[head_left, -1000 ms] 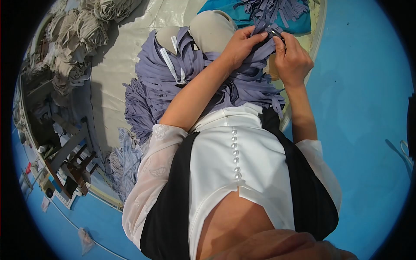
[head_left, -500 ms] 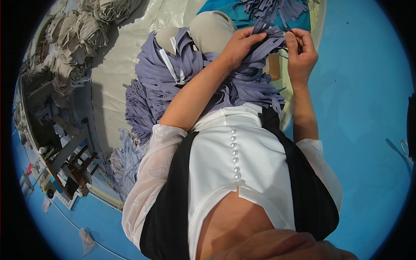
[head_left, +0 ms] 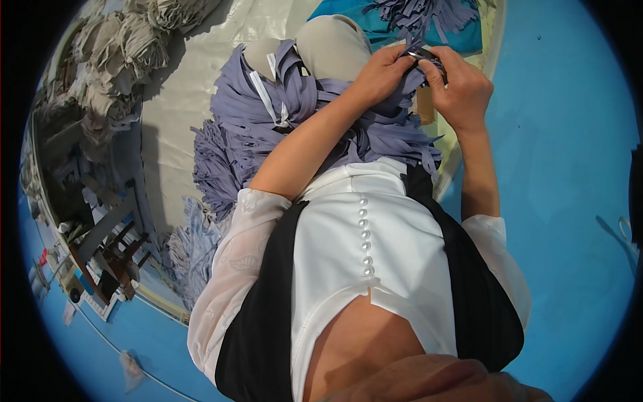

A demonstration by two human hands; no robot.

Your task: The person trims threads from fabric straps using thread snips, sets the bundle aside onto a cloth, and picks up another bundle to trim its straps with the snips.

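A bundle of grey-purple fabric strips [head_left: 408,86] is pinched in my left hand [head_left: 383,75], fingers closed. Just to its right, my right hand [head_left: 462,87] is closed round a small dark tool with a metallic glint, which looks like thread snips [head_left: 432,60]. The tool's tip meets the strips at my left fingertips. Its far end is hidden in my right palm. Across my lap lies a large heap of the same purple strips [head_left: 268,127], with white ties [head_left: 262,97] on it.
More purple strips [head_left: 429,17] rest on a teal cloth [head_left: 348,27] beyond my knees. Bundles of beige fabric [head_left: 124,50] are piled at the upper left, on a pale sheet [head_left: 181,120]. Wooden furniture [head_left: 110,234] stands at the left. Blue floor [head_left: 556,167] stretches to the right.
My right hand has come left and closed in against my left hand's fingertips. The metallic glint now shows between them. My left hand has barely moved.
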